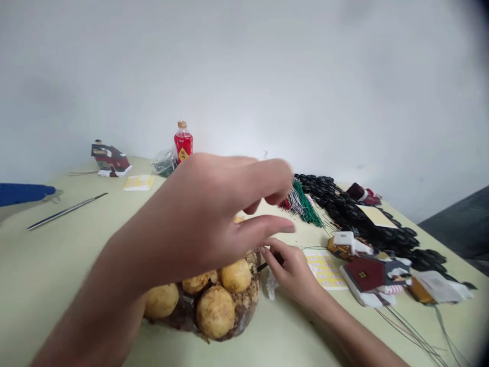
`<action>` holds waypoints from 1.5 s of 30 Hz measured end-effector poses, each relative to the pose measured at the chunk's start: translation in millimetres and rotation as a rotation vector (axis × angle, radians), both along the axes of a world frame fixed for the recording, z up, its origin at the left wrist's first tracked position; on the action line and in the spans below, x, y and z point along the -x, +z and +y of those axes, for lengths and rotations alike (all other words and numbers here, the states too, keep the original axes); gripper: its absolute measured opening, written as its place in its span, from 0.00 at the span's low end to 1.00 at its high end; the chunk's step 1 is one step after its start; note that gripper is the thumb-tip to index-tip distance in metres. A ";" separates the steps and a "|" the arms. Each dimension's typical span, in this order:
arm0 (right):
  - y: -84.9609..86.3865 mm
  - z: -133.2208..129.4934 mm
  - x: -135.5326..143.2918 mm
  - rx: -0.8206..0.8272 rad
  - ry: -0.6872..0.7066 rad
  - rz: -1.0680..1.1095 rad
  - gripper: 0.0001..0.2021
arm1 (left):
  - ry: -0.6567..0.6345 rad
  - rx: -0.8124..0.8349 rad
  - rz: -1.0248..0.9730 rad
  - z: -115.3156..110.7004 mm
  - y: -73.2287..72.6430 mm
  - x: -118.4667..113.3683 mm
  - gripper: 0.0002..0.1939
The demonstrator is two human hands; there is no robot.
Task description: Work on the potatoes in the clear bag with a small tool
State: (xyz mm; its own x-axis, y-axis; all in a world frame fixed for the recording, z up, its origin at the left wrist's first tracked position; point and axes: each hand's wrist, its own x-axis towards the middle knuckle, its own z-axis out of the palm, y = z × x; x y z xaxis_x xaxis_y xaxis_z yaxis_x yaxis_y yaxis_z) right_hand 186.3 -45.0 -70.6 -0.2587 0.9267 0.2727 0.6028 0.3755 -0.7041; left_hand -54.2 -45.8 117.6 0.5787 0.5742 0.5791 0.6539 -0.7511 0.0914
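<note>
My left hand (214, 214) is raised in the foreground, palm turned right. Its thumb stands apart from the curled fingers, and nothing shows in the gap. Below and behind it lies a brown crumbly clump (250, 300), seemingly wrapped in clear plastic, bearing several round yellow-brown balls (216, 312) that look like potatoes. The left forearm hides part of the clump. At its right edge my right hand (292, 267) has its fingers closed in a pinch. A thin dark piece (262, 266) sticks out from the right fingers toward the clump; its kind cannot be made out.
Small model houses stand at left (110, 160) and right (369, 278), the latter with wires. Black coiled pieces (344, 209) and green strands (309, 204) lie behind. A red-drink bottle (183, 140), label sheet (326, 270), slim metal tool (69, 210) and blue glue gun (26, 193) also surround the clump.
</note>
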 end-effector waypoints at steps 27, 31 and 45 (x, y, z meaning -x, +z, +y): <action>-1.3 -70.9 -7.6 -0.224 0.088 -0.050 0.17 | 0.203 -0.271 -0.173 -27.0 -4.8 -2.9 0.27; -7.0 -69.5 -1.7 -0.338 0.093 -0.059 0.17 | 0.204 -0.152 -0.104 -24.1 -4.0 -4.5 0.27; -30.6 -75.3 15.7 -0.436 0.104 -0.066 0.20 | 0.252 -0.120 -0.006 -22.4 -1.9 -8.7 0.26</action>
State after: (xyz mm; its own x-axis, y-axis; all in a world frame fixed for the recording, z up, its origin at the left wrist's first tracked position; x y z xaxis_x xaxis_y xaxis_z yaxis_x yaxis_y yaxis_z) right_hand 170.7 -120.4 -101.3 -0.3741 0.6969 0.6118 0.5846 0.6894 -0.4278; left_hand -45.5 -68.2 115.8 0.4231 0.6263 0.6547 0.8210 -0.5707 0.0154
